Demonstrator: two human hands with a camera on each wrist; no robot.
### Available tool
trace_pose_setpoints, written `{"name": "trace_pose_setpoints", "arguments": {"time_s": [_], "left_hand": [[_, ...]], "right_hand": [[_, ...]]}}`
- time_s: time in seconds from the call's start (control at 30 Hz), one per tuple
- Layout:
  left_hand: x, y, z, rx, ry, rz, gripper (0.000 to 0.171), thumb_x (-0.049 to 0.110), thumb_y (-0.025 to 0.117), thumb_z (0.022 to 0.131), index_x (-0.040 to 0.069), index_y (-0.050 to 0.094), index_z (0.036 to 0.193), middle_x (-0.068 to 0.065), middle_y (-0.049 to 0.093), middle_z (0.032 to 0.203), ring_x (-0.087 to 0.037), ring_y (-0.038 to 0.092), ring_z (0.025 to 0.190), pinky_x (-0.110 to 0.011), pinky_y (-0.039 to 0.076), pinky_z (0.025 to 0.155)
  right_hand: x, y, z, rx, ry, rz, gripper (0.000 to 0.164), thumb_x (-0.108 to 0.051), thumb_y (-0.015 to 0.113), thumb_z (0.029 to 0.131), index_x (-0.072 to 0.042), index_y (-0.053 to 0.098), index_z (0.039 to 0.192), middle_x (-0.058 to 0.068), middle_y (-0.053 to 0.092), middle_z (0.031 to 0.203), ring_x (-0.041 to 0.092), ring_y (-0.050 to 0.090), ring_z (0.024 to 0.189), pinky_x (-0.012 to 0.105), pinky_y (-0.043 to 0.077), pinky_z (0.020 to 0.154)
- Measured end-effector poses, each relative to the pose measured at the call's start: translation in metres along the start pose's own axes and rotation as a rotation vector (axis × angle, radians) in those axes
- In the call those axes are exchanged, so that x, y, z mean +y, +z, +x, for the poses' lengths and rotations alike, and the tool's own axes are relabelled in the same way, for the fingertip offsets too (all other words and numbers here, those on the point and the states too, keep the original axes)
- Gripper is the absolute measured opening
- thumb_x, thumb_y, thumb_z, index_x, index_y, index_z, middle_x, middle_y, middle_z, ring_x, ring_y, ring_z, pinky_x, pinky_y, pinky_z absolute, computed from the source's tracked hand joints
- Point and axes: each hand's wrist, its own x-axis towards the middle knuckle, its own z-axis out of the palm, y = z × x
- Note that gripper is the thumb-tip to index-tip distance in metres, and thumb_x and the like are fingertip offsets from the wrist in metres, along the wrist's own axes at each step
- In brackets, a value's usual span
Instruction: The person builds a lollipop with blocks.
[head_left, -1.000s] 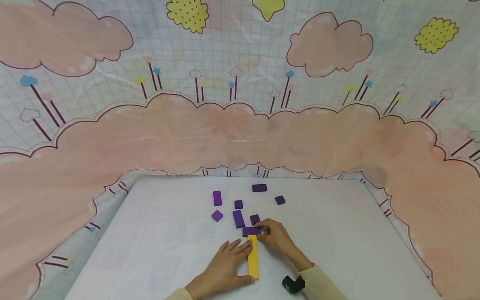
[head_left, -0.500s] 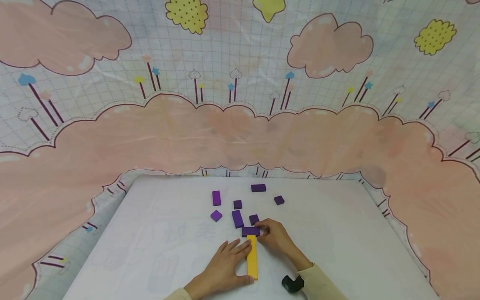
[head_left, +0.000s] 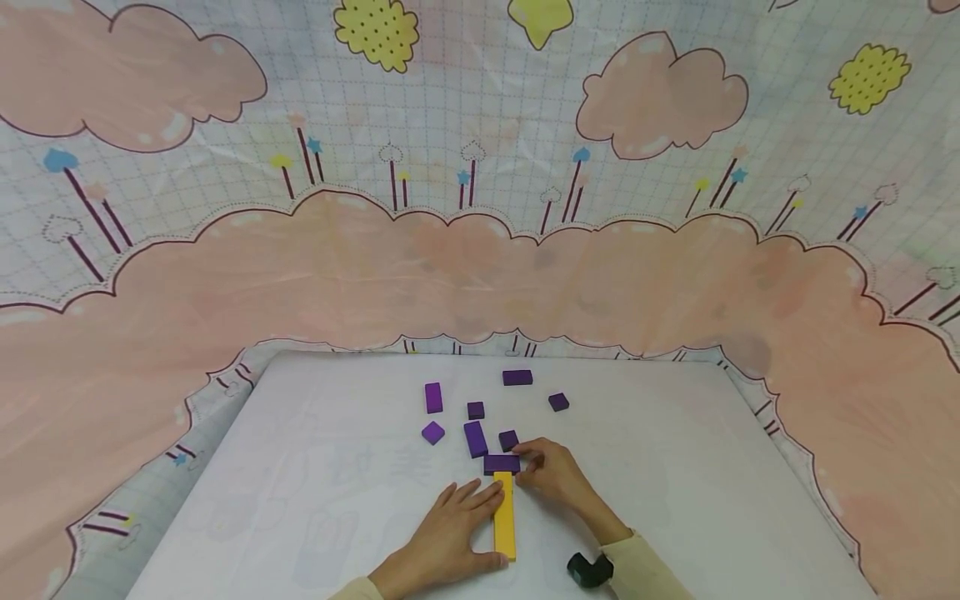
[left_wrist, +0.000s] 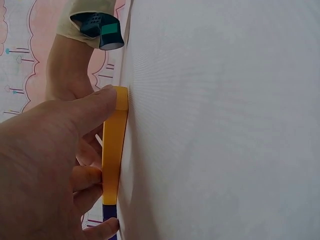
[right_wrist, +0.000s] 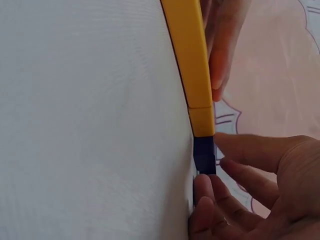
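A row of yellow blocks (head_left: pixel 506 529) lies lengthwise on the white table, with a seam showing in the right wrist view. My left hand (head_left: pixel 453 533) rests on it with fingers extended, thumb at the near end and fingertips near the far end. Across the row's far end sits a purple rectangular block (head_left: pixel 501 465), touching the yellow and forming a T. My right hand (head_left: pixel 555 477) pinches the right end of this purple block (right_wrist: pixel 204 155) between thumb and fingers. Just beyond it are a small dark purple block (head_left: pixel 508 440) and an oblong purple block (head_left: pixel 476 438).
Farther back lie loose purple blocks: an oblong one (head_left: pixel 433 397), a diamond-turned one (head_left: pixel 432 432), a small one (head_left: pixel 476 410), a long dark one (head_left: pixel 517 377) and another small one (head_left: pixel 558 402). A patterned cloth (head_left: pixel 480 267) surrounds the white table (head_left: pixel 675 467).
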Motion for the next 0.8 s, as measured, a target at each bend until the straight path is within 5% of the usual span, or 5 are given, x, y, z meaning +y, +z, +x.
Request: {"name": "trace_pose_setpoints", "arguments": {"time_s": [0.8], "left_hand": [[-0.002, 0.005, 0.001, -0.005, -0.012, 0.011, 0.084, 0.071, 0.062, 0.08, 0.027, 0.042, 0.15, 0.011, 0.036, 0.158, -0.028, 0.034, 0.147, -0.061, 0.023, 0.118]], "right_hand": [[0.0, -0.011, 0.023, 0.101, 0.067, 0.067, 0.026, -0.009, 0.073, 0.086, -0.015, 0.072, 0.111, 0.006, 0.071, 0.112, 0.017, 0.063, 0.087, 0.027, 0.054, 0.066]]}}
